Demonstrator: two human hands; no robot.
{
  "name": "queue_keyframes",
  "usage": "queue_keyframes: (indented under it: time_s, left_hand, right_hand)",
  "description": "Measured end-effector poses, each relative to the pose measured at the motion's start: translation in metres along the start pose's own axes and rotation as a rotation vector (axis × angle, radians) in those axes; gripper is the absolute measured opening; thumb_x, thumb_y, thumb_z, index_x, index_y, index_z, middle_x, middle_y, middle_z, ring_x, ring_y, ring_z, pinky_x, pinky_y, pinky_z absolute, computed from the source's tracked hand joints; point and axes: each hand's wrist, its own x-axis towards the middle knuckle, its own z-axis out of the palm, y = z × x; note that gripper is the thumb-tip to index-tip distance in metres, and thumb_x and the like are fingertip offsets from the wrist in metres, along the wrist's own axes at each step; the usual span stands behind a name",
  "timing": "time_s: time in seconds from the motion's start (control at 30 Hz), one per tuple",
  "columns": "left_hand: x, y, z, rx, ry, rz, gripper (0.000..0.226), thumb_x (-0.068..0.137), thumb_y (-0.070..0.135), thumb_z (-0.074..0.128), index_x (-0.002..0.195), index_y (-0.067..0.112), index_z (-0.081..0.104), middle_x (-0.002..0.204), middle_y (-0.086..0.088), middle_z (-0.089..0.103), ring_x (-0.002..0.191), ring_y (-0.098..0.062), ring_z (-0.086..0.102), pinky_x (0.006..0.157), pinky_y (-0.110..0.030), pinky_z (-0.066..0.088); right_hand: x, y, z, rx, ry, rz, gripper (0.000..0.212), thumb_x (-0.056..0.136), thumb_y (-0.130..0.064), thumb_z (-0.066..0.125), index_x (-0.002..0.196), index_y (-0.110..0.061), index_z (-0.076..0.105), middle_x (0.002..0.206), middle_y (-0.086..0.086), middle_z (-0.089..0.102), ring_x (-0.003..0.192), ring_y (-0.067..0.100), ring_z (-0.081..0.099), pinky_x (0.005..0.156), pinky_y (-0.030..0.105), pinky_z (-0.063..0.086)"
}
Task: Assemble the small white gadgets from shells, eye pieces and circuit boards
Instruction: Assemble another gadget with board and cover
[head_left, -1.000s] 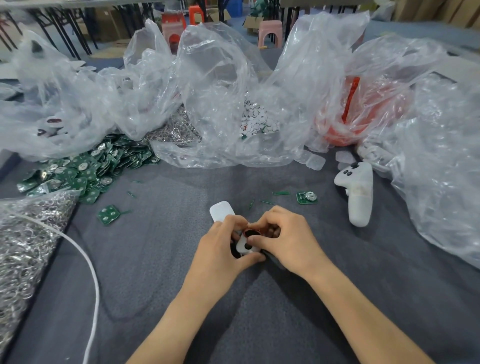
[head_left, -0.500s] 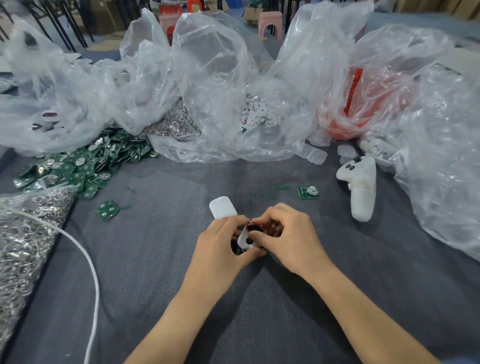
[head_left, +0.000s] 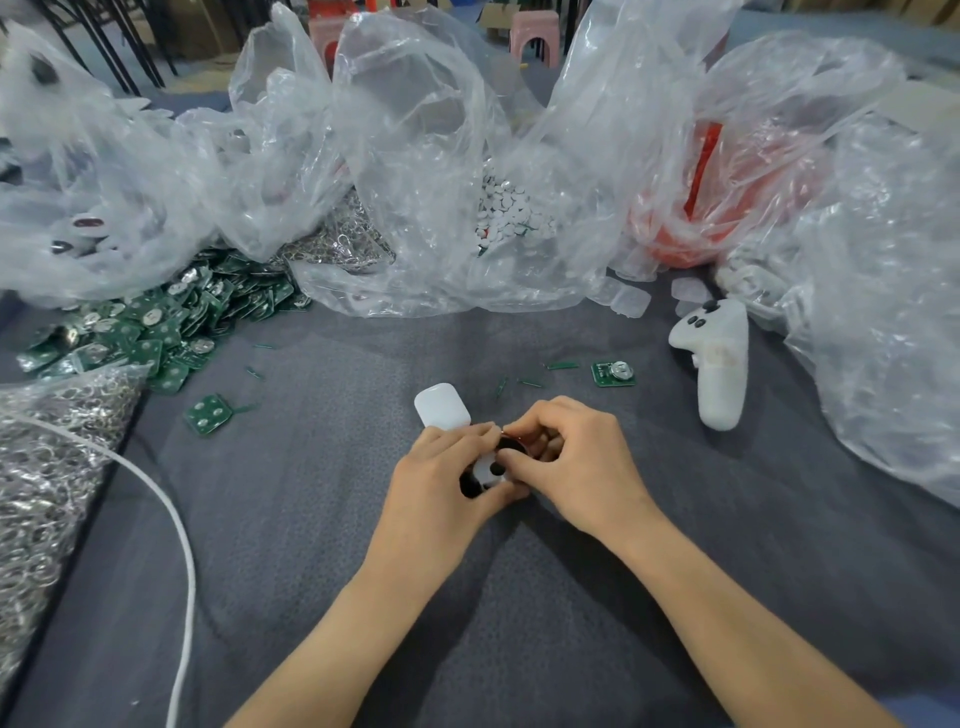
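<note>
White shell (head_left: 483, 472) is at mid-tabletop, toward the near edge. The left hand (head_left: 441, 483) has its fingers curled round it to steady it, and the right hand (head_left: 571, 467) pinches a dark eye piece (head_left: 514, 445) onto its top, presumably seating it. A spare shell half (head_left: 441, 408) lies just beyond the knuckles and a lone circuit board (head_left: 613, 373) further right, likely staged for the next steps. Bulk stock sits clear of the work zone: board heap (head_left: 156, 322) at the far left edge, clear bags (head_left: 415, 156) along the far edge.
</note>
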Motion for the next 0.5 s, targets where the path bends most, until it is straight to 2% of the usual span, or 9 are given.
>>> queue_keyframes:
  time_s: [0.17,0.3,0.37,0.43,0.5]
  left_hand:
    - [-0.0007,0.0015,0.0011,0.030,-0.004,0.016,0.050,0.064,0.018,0.086,0.110,0.004,0.071,0.115,-0.007,0.069,0.100,-0.021,0.062,0.091,-0.018,0.040]
    - [-0.0007,0.0021,0.0002,0.051,0.001,0.032,0.050,0.065,0.019,0.086,0.112,0.006,0.071,0.116,-0.005,0.069,0.096,-0.021,0.063,0.089,-0.025,0.047]
    - [-0.0008,0.0027,-0.0002,0.051,0.000,0.030,0.051,0.066,0.020,0.086,0.113,0.008,0.071,0.112,-0.002,0.070,0.096,-0.019,0.062,0.087,-0.022,0.046]
    - [-0.0007,0.0046,-0.0012,0.036,-0.004,0.014,0.053,0.067,0.021,0.085,0.117,0.011,0.069,0.097,0.007,0.068,0.088,-0.015,0.059,0.080,-0.016,0.042]
    - [-0.0004,0.0066,-0.0021,0.029,0.009,0.010,0.057,0.067,0.020,0.085,0.121,0.012,0.066,0.087,0.023,0.054,0.083,-0.013,0.056,0.076,-0.012,0.039]
  right_hand:
    - [-0.0013,-0.0024,-0.0010,-0.004,0.010,-0.002,0.015,0.070,-0.014,0.080,0.082,-0.015,0.073,0.078,-0.004,0.062,0.063,0.003,0.056,0.063,0.017,0.047]
    - [-0.0028,-0.0032,-0.0005,0.021,0.024,-0.002,0.013,0.071,-0.013,0.080,0.082,-0.013,0.072,0.078,-0.004,0.062,0.062,0.001,0.055,0.061,0.012,0.043]
    - [-0.0030,-0.0037,0.0006,0.032,0.030,-0.006,0.013,0.072,-0.011,0.079,0.083,-0.011,0.072,0.080,-0.003,0.062,0.062,0.001,0.055,0.062,0.013,0.044]
    - [-0.0033,-0.0041,0.0014,0.041,0.033,-0.025,0.015,0.072,-0.009,0.078,0.084,-0.011,0.071,0.082,-0.004,0.061,0.064,0.000,0.055,0.063,0.011,0.042]
    - [-0.0037,-0.0041,0.0019,0.030,0.032,-0.046,0.016,0.072,-0.009,0.079,0.085,-0.012,0.070,0.083,-0.005,0.061,0.067,-0.001,0.055,0.065,0.009,0.041]
